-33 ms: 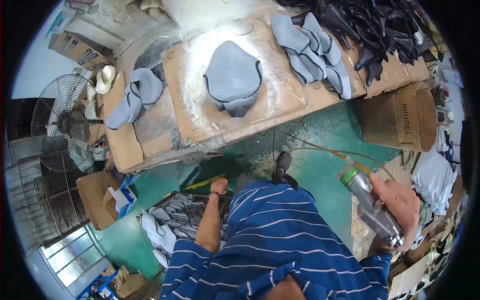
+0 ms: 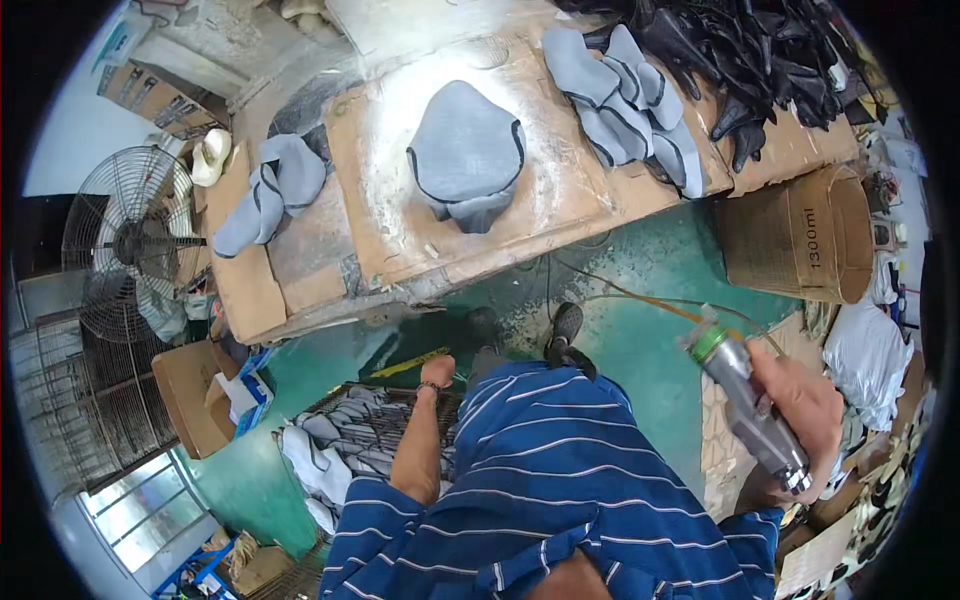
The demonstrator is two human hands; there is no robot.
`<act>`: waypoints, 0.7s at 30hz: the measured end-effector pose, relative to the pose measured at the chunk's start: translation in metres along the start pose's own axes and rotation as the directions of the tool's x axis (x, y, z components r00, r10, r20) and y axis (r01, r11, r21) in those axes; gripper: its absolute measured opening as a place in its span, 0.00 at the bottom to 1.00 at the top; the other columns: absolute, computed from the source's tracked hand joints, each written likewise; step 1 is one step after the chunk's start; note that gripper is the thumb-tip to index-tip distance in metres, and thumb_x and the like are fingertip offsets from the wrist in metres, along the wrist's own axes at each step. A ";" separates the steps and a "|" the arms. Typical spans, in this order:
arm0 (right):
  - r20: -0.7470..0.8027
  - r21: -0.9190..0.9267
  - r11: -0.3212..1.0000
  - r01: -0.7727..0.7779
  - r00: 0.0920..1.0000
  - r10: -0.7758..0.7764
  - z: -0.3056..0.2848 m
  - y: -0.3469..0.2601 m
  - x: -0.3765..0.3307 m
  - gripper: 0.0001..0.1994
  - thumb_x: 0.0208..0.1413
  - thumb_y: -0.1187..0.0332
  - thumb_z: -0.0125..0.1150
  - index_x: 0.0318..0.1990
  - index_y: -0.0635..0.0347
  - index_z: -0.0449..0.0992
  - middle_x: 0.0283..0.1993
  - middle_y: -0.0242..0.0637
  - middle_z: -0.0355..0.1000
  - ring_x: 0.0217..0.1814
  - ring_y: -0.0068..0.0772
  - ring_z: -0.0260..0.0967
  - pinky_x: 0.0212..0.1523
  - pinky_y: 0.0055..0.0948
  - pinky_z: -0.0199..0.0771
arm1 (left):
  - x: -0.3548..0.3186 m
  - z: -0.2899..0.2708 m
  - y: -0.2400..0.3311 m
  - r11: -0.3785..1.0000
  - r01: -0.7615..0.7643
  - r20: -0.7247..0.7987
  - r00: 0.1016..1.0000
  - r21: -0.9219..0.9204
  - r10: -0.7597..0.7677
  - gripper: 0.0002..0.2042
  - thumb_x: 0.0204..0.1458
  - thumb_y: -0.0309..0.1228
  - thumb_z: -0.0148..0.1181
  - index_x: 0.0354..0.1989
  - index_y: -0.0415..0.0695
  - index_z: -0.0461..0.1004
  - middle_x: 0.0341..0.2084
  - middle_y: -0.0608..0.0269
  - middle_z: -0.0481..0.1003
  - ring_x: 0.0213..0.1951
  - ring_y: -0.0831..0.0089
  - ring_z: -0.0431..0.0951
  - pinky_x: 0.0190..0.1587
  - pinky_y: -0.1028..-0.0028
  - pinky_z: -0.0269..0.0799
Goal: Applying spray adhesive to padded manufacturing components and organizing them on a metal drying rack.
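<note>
My right hand, raised at the right, is wrapped round a spray gun with a metal body and a green ring at its upper end. A hose runs near it. My left hand hangs at my side, curled like a fist; nothing shows in it. On the cardboard-covered table lies a grey fabric shoe upper with dark edging, spread wide in the middle of a whitish, powdery patch. More grey uppers rest in a pile to its right and in a smaller group to its left. Neither hand touches them.
Black shoe lasts are heaped at the back right. A tall carton stands beside the table. At the left are a caged fan and an open box. A wire rack holding grey pieces sits near my left arm.
The spray gun in my right hand has shifted slightly to the right and tilted a little. My left hand and the uppers on the table stay as they were.
</note>
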State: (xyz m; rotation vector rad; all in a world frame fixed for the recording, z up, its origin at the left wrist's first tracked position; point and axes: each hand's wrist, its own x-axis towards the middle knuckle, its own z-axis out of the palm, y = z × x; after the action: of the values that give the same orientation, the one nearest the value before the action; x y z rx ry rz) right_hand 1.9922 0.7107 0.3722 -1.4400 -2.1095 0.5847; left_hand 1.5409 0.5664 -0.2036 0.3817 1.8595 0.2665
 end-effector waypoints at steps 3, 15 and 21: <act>0.092 0.015 0.995 0.102 0.990 -0.103 -0.007 0.004 0.000 0.32 0.36 0.77 0.74 0.57 0.72 0.79 0.23 0.36 0.71 0.23 0.28 0.70 0.24 0.25 0.66 | 0.001 0.003 0.002 1.000 0.008 -0.025 1.000 -0.003 -0.008 0.10 0.54 0.36 0.65 0.41 0.50 0.87 0.26 0.68 0.81 0.29 0.78 0.80 0.28 0.73 0.77; 0.189 0.088 0.990 -0.111 0.978 0.093 0.024 0.020 -0.001 0.35 0.45 0.74 0.66 0.67 0.69 0.70 0.50 0.60 0.78 0.52 0.59 0.77 0.55 0.42 0.75 | -0.162 0.023 0.205 0.496 -0.836 -0.345 0.549 -0.236 0.761 0.11 0.56 0.20 0.64 0.48 0.39 0.80 0.47 0.58 0.80 0.46 0.70 0.80 0.52 0.69 0.76; 0.295 0.199 0.960 -0.197 0.946 0.133 0.101 0.049 0.010 0.37 0.48 0.78 0.66 0.69 0.74 0.63 0.52 0.66 0.74 0.55 0.66 0.73 0.54 0.47 0.73 | -0.376 0.028 0.361 -0.203 -0.969 0.167 -0.225 -0.142 0.960 0.29 0.28 0.44 0.84 0.40 0.45 0.79 0.58 0.50 0.74 0.64 0.47 0.71 0.65 0.52 0.67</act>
State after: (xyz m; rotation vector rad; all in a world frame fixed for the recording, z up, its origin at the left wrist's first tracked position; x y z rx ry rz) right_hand 1.9607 0.7307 0.2659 -1.4825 -2.0543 1.1161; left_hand 1.7211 0.7525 0.2502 1.9179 0.7963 1.2475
